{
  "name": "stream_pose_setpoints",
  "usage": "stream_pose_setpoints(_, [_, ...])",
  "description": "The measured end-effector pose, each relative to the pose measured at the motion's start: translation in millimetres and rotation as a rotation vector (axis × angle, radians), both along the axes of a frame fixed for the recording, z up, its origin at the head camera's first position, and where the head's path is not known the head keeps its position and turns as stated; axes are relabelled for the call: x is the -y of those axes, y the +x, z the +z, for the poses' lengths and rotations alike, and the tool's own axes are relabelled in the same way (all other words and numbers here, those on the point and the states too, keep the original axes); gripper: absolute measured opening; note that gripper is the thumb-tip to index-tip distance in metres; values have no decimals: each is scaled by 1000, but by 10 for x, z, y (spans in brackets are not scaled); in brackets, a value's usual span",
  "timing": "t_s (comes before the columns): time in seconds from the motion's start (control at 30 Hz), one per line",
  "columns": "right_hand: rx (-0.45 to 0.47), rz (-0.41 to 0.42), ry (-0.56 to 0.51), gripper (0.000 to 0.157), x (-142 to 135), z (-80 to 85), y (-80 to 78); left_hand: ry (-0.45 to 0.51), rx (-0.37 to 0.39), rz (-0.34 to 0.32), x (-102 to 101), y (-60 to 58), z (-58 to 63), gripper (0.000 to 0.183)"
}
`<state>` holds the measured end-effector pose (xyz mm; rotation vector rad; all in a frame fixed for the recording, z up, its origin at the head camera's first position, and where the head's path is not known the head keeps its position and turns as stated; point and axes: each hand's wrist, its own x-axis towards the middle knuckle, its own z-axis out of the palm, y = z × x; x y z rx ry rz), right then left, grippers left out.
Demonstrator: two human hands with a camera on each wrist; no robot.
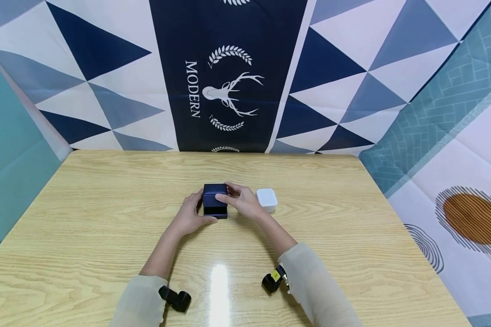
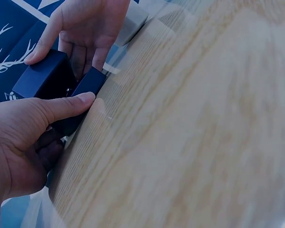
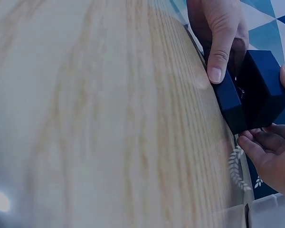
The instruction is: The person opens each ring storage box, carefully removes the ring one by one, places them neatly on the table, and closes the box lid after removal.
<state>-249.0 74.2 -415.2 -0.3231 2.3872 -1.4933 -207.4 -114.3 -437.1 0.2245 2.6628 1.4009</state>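
A small dark blue jewelry box (image 1: 215, 200) sits on the wooden table, its hinged lid (image 2: 40, 76) partly raised over the base (image 3: 230, 102). My left hand (image 1: 189, 217) grips the base, thumb on the front edge and fingers along the left side. The lid is held by my right hand (image 1: 242, 200), with the thumb on its outer face and the other fingers behind the box's right side. In both wrist views a tiny shiny piece (image 3: 241, 90) glints in the dark gap between lid and base; its kind is too small to tell.
A white rounded square case (image 1: 267, 200) stands just right of my right hand. The wooden table (image 1: 331, 236) spreads around the box, with a patterned cloth (image 1: 229, 104) hanging behind its far edge. Black wrist cameras (image 1: 176, 299) sit on both sleeves.
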Motion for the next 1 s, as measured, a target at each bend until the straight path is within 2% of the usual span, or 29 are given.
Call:
stream_pose_setpoints(0.63, [10, -12, -13, 71, 10, -11, -10, 3, 0, 2, 1, 10, 9, 94])
stream_pose_setpoints(1.0, [-1, -10, -20, 64, 5, -6, -5, 3, -2, 1, -4, 11, 11, 94])
